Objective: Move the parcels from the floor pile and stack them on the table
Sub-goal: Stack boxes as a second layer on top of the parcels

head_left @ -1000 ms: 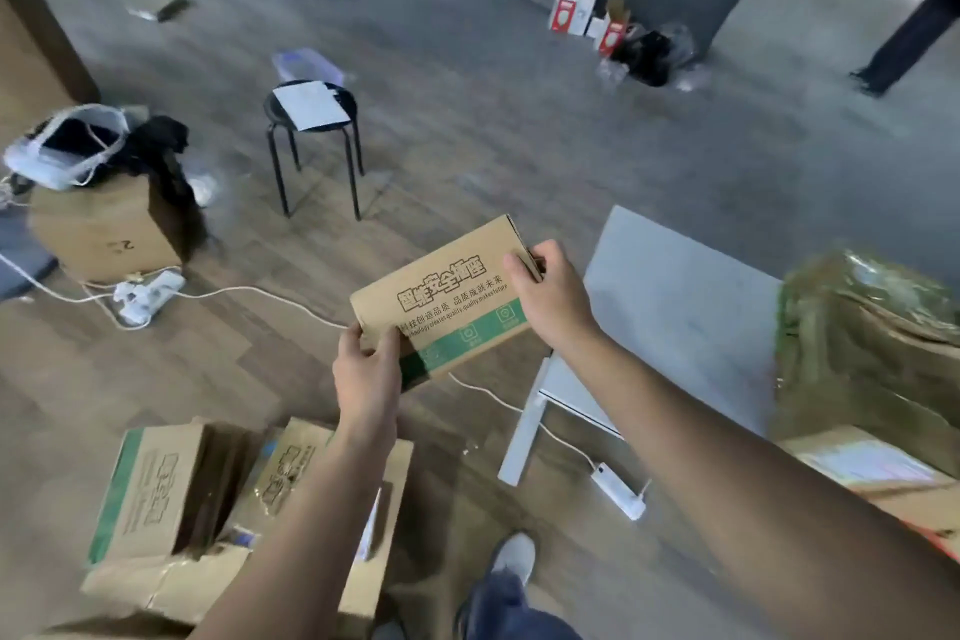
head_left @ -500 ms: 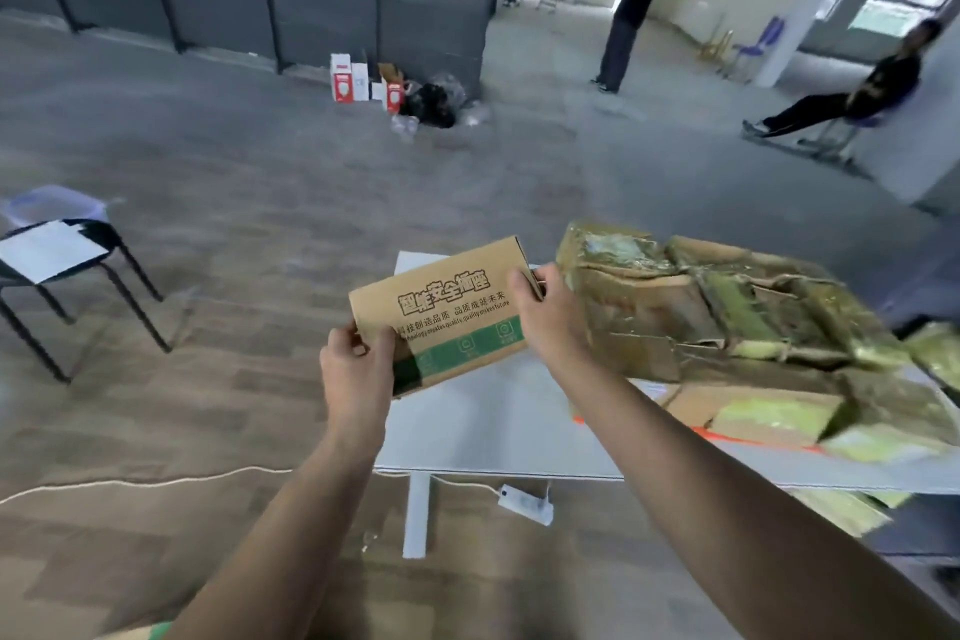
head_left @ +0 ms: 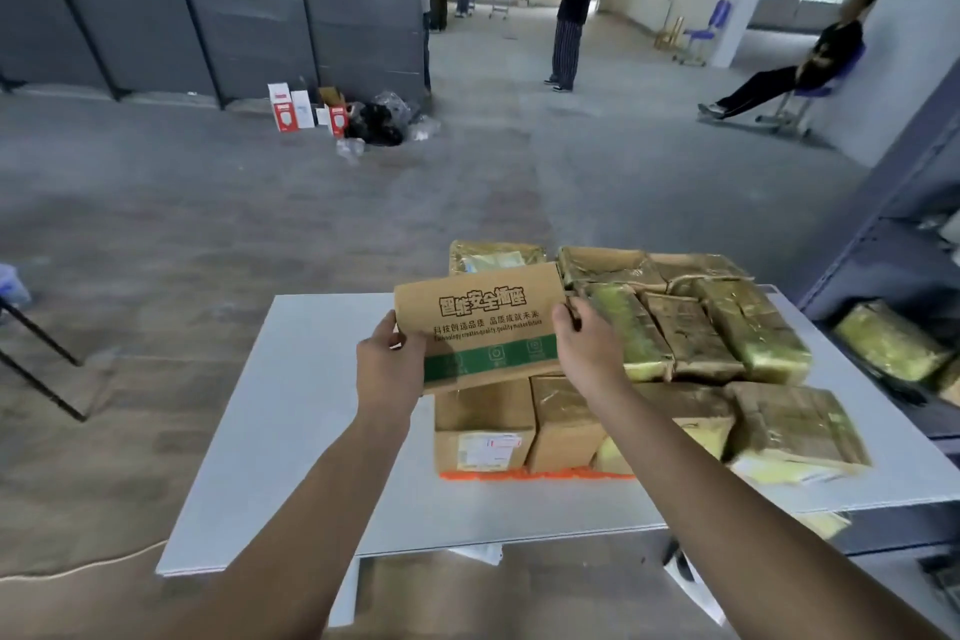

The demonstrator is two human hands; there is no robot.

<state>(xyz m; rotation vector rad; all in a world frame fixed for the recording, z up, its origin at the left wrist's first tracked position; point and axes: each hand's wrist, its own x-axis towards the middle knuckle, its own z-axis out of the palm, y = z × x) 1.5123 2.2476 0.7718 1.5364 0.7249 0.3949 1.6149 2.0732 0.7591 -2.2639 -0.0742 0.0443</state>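
A flat brown cardboard parcel (head_left: pixel 485 322) with black print and a green stripe hangs in the air over the white table (head_left: pixel 291 431). My left hand (head_left: pixel 389 364) grips its lower left corner and my right hand (head_left: pixel 584 343) grips its right edge. Just behind and to the right stands a stack of taped brown parcels (head_left: pixel 675 343), two layers high, on the table's right half. The held parcel overlaps the stack's left end and hides part of it. The floor pile is out of view.
A dark metal shelf (head_left: pixel 893 276) with more parcels rises at the right. A black stool (head_left: pixel 31 353) stands at the left edge. Small boxes and black bags (head_left: pixel 353 117) lie by the grey partition. One person stands far off; another sits at the right.
The view has swung from the floor pile up to the table. Both hands have carried the printed parcel over the table, beside the stack. The grip is unchanged.
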